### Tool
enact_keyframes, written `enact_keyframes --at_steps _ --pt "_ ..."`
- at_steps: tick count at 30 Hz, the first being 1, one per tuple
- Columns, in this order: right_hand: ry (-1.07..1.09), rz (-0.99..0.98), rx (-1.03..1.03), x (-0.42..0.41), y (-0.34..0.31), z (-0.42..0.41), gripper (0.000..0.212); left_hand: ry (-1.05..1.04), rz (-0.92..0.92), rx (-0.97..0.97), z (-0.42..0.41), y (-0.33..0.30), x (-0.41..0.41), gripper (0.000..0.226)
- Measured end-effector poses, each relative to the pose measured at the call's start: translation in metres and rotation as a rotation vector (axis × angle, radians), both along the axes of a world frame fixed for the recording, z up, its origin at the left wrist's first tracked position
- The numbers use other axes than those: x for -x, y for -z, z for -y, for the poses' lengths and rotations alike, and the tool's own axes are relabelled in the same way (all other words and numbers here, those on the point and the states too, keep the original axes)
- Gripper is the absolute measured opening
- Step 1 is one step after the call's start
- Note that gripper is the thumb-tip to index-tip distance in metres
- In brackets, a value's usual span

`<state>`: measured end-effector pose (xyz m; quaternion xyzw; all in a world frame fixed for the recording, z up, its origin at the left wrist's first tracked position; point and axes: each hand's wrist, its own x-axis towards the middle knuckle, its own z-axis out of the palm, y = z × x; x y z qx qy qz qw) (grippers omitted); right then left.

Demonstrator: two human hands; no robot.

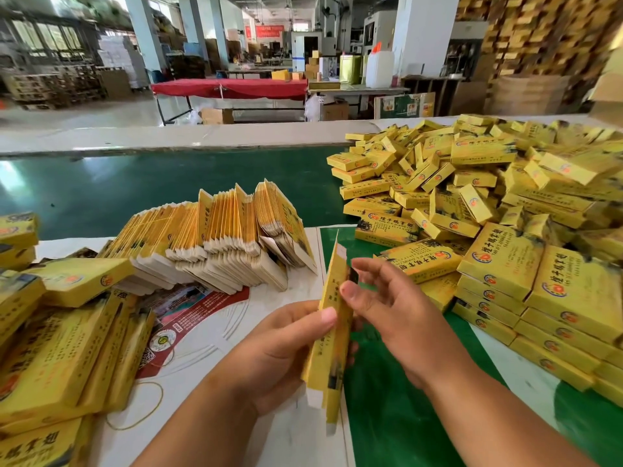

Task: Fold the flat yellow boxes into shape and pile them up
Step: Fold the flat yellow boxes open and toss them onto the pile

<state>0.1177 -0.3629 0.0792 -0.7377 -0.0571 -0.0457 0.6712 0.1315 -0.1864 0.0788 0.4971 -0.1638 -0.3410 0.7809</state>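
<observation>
1. Left hand point(269, 352) grips a flat yellow box point(332, 335) edge-on, thumb on its left face, fingers curled behind it.
2. Right hand point(387, 308) touches the flat box's right side with its thumb tip; other fingers relaxed and spread, holding nothing.
3. Row of unfolded blanks point(215, 241) leans just beyond the flat box, to its left.
4. Heap of folded yellow boxes point(472, 203) right of the flat box, on the green table point(135, 193).
5. More yellow boxes point(60, 342) lie left of the flat box.
</observation>
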Motion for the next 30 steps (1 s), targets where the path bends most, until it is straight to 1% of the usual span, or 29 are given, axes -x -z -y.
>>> enact_keyframes --at_steps 1,2,5,7,9,13,16,19,23,26,30 --pt "-0.015 -0.033 0.016 -0.001 0.002 -0.002 0.074 -0.014 0.021 -0.022 0.001 -0.002 0.000 0.057" --pt "-0.038 -0.052 0.023 -0.001 0.003 -0.003 0.073 -0.034 0.046 -0.054 0.003 -0.002 0.000 0.054" --pt "-0.056 -0.064 0.000 -0.001 0.003 -0.005 0.059 -0.133 0.110 -0.174 0.006 -0.002 0.002 0.059" --pt "-0.049 -0.067 -0.018 -0.001 0.004 -0.005 0.056 -0.203 0.140 -0.224 0.007 -0.001 0.003 0.059" --pt "-0.053 -0.071 -0.013 0.000 0.003 -0.005 0.055 -0.284 0.181 -0.264 0.007 -0.002 0.004 0.064" --pt "-0.041 -0.080 0.024 0.000 0.004 -0.003 0.048 -0.426 0.280 -0.404 0.010 -0.003 0.006 0.073" --pt "0.000 -0.059 0.090 -0.001 0.006 -0.002 0.040 -0.506 0.296 -0.496 0.011 -0.002 0.005 0.069" --pt "0.086 -0.018 0.139 -0.001 0.009 -0.005 0.044 -0.566 0.299 -0.463 0.010 -0.001 0.003 0.058" --pt "0.133 0.007 0.097 -0.001 0.012 -0.014 0.051 -0.627 0.327 -0.385 0.014 0.001 0.005 0.031" --pt "0.161 0.042 0.117 0.000 0.014 -0.020 0.052 -0.681 0.314 -0.374 0.017 0.001 0.007 0.035" --pt "0.143 0.055 0.162 0.002 0.010 -0.023 0.047 -0.709 0.280 -0.266 0.018 -0.002 0.010 0.036"
